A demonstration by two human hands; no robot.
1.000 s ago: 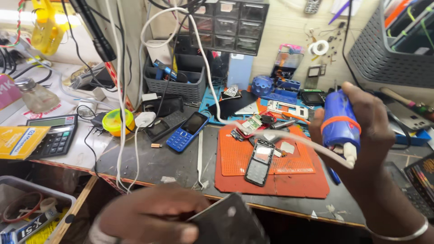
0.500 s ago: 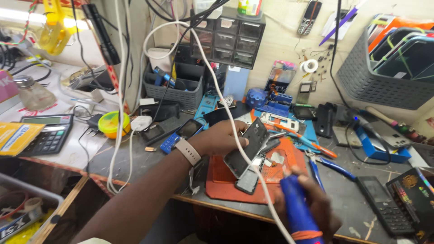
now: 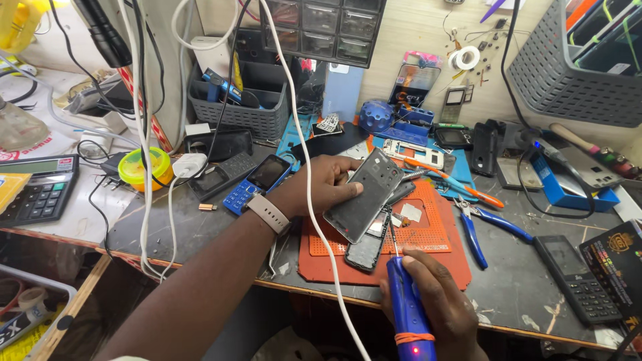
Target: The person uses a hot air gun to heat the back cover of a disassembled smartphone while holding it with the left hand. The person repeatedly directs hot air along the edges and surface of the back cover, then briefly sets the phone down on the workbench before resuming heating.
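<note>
Left arm: reaches in from the lower left, forearm stretched diagonally across the bench, a pale wristband (image 3: 267, 212) at the wrist.
Left hand (image 3: 319, 185): closed around the edge of a grey phone back panel (image 3: 364, 195), thumb on top, fingers underneath, holding it tilted above the mat.
Right hand (image 3: 428, 294): low at the bench's front edge, fist wrapped around a blue soldering iron (image 3: 409, 314); an orange band rings the handle and a small red light glows near its base.
Iron tip: a thin metal point aimed up and away from the person, close to the lower end of a dark phone body (image 3: 368, 242).
Phone body: lies flat on the orange work mat (image 3: 428, 230), partly under the held panel.
White cable (image 3: 309, 174): hangs from above, crossing in front of the left wrist.
Nearby: blue-handled pliers (image 3: 476, 234) just right of the mat; a blue keypad phone (image 3: 257, 182) to the left of the hand; a calculator (image 3: 37, 190) at far left.
</note>
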